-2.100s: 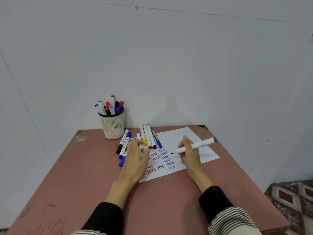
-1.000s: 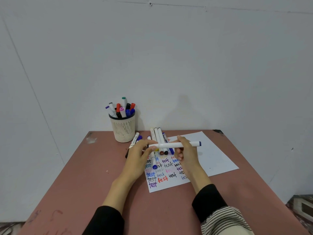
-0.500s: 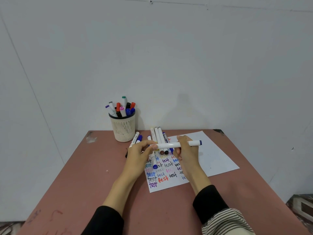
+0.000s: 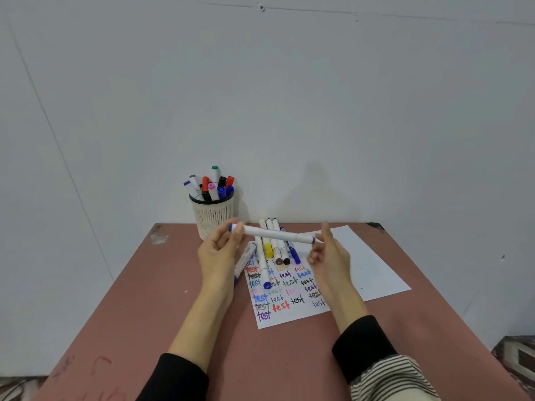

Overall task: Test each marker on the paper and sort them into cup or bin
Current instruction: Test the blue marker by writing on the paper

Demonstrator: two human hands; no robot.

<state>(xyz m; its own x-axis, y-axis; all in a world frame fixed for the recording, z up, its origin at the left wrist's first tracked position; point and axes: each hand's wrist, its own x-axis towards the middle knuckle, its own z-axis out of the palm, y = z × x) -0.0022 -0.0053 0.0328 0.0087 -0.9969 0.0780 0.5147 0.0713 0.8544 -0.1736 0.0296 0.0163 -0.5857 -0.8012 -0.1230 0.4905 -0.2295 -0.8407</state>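
A white marker with blue ends [image 4: 275,234] hangs level above the paper. My left hand [image 4: 220,253] pinches it near its left, capped end. My right hand [image 4: 328,253] is at the marker's right end, thumb raised and fingers loosely apart, without a clear grip. The white paper [image 4: 373,267] lies on the table, its left half covered with the word "test" in many colours. Several loose markers [image 4: 275,246] lie side by side on the paper's far left corner. A cream mesh cup [image 4: 212,219] holding several markers stands at the back, left of the paper. No bin is in view.
The reddish-brown table [image 4: 150,308] stands against a white wall, and its left and right edges are close to my forearms. A few more markers [image 4: 244,260] lie partly hidden behind my left hand. Patterned floor shows at the lower right.
The marker has passed from my right hand's grip to my left hand and shifted left, towards the cup. My right hand has loosened at the marker's right end.
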